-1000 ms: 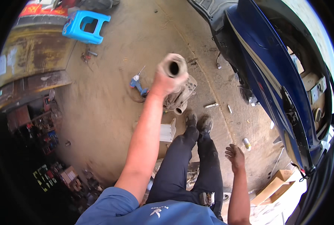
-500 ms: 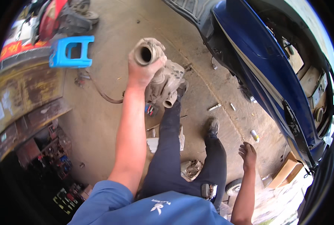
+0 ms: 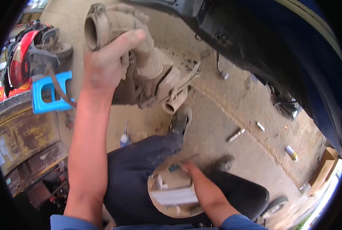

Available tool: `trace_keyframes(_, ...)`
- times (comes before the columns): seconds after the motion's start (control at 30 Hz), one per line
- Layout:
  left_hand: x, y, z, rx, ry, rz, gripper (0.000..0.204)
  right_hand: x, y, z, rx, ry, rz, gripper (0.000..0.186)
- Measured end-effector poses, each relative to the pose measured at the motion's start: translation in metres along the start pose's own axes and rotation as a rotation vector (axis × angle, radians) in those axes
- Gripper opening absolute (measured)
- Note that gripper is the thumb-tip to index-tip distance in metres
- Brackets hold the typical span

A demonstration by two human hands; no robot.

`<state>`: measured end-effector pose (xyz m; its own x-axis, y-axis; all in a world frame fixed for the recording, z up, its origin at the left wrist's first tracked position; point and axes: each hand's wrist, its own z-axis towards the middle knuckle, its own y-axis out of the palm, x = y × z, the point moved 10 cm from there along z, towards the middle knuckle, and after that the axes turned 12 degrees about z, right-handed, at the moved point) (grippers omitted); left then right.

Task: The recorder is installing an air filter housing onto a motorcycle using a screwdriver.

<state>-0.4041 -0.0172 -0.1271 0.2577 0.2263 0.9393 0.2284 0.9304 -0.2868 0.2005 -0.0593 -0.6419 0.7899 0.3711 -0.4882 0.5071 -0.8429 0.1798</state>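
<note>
My left hand (image 3: 105, 63) grips the upper tube (image 3: 113, 25) of a dust-caked metal assembly (image 3: 163, 78), which has a second, smaller pipe end (image 3: 174, 101) low on its right and a dark hose (image 3: 59, 88) running off leftward. My right hand (image 3: 186, 166), slightly blurred and down between my bent knees, is closed on a green-handled screwdriver (image 3: 174, 167). A white board (image 3: 174, 195) lies on the floor beneath it. A blue-and-white power tool (image 3: 124, 140) shows beside my left leg.
A blue plastic stool (image 3: 39, 99) and a red scooter (image 3: 21, 63) stand at left, above a worn cabinet (image 3: 25, 130). A dark blue vehicle body (image 3: 305, 76) fills the upper right. Loose metal pieces (image 3: 236, 135), a spray can (image 3: 291, 153) and a cardboard box (image 3: 322, 172) are at right.
I have crouched lower. My left hand has lifted the assembly up and closer, and it is now turned sideways. My right hand has moved from open at the side to holding the screwdriver.
</note>
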Motion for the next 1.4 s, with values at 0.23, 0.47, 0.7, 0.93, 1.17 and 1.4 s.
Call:
trace_keyframes(0.23,0.049,0.008,-0.008,-0.168,0.204,0.038,0.031,0.024,-0.029,0.004,-0.010,0.496,0.253,0.054)
trace_keyframes(0.47,0.088,0.003,-0.050,-0.117,0.144,-0.101,0.035,-0.047,-0.110,-0.047,0.064,0.112,-0.641,0.045)
trace_keyframes(0.7,0.133,0.023,-0.100,-0.177,0.144,-0.116,0.036,-0.170,-0.211,-0.163,0.613,-0.178,-0.765,0.026)
trace_keyframes(0.93,0.149,0.037,-0.123,-0.095,0.173,-0.225,0.035,-0.119,-0.251,-0.192,0.809,-0.060,-0.648,0.064)
trace_keyframes(1.17,0.121,0.058,-0.113,-0.134,0.193,-0.111,0.037,-0.128,-0.356,-0.112,1.008,-0.115,-0.602,0.081)
trace_keyframes(1.4,0.082,0.050,-0.091,-0.083,0.030,-0.147,0.046,-0.146,-0.526,-0.051,1.223,-0.056,-0.919,0.037)
